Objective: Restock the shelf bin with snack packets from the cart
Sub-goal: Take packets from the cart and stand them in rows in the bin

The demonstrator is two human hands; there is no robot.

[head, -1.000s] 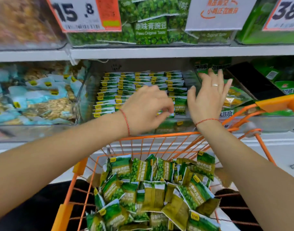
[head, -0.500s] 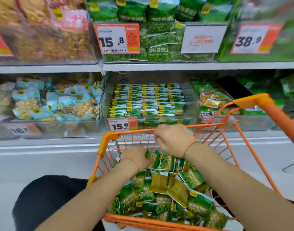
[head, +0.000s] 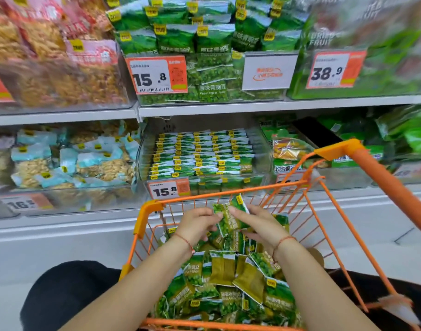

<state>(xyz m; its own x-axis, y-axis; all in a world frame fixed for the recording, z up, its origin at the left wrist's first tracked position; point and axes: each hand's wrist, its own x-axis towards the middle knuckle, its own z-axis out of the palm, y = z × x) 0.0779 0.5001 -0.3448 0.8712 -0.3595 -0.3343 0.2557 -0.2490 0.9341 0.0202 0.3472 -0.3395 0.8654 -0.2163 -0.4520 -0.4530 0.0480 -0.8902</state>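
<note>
Orange cart [head: 264, 191] heaped with green packets [head: 231, 280]; shelf [head: 228, 107] carries clear bin [head: 264, 149] of packets

Bright, even shop light with faint shadows; motion blur smears the bags [head: 49, 75] toward ten and two o'clock, edges bowed.

This is a shop, in the snack aisle of a supermarket. White shelves [head: 204, 108] carry clear bins full of packed snacks, and each bin has an orange and white price tag [head: 157, 74] on its front, for example 15.8 and 38.9. An orange wire cart [head: 228, 193] with small green packets [head: 231, 278] stands before the shelves.
</note>
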